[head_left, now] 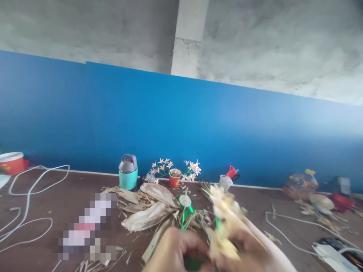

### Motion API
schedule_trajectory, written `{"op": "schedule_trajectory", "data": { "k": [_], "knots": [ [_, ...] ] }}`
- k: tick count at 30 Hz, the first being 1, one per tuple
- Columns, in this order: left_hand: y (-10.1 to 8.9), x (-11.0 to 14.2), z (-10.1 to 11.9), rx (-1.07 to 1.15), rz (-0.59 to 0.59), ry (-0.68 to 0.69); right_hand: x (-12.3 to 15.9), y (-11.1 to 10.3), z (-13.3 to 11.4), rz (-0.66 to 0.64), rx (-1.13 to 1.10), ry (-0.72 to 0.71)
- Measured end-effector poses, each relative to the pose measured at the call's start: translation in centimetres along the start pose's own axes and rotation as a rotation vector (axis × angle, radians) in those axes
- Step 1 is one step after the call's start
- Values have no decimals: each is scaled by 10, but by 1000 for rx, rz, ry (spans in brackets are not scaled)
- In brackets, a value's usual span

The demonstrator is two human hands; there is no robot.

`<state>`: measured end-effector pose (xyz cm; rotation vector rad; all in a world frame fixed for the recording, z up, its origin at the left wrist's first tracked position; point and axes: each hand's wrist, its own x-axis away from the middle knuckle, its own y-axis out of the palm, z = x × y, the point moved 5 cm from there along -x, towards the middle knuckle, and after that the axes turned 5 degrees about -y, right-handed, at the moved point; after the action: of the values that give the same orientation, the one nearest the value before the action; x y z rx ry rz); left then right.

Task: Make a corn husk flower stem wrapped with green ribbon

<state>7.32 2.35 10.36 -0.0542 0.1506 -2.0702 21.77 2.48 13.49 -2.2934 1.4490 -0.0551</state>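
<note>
My right hand (245,249) is closed around a cream-yellow flower spray (224,223) that looks made of dried husk, its petals blurred by motion. Close by on the left, my left hand (177,247) has its fingers curled and pinched near the lower end of the spray. What those fingers hold is hidden; a dark green patch shows beneath them. Just beyond the hands stands a roll of green tape (185,201), a bright green strip hanging from it. Dried corn husks (147,217) lie in a loose heap left of the roll.
Against the blue partition (181,124) stand a teal lidded container (128,177), a red cup (174,181) with small husk flowers, and a white cup (225,183) of tools. White cables (28,196) loop at left. A plastic bag (300,185) sits at right.
</note>
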Motion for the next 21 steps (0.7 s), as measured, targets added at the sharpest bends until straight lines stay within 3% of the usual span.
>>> {"op": "schedule_trajectory", "data": {
  "k": [3, 5, 8, 13, 21],
  "knots": [
    [-17, -10, 13, -65, 132, -38, -24, 8, 1, 87, -8, 116],
    [-29, -17, 16, -82, 265, 12, -41, 12, 3, 109, -12, 166],
    [-36, -24, 12, -79, 316, 26, -57, 14, 9, 145, -43, 170],
    [-40, -25, 5, 42, 263, -170, -62, 18, 17, 134, -161, 153],
    [-42, -22, 6, 1, 192, -165, -59, 21, 14, 113, -125, 173]
  ]
}}
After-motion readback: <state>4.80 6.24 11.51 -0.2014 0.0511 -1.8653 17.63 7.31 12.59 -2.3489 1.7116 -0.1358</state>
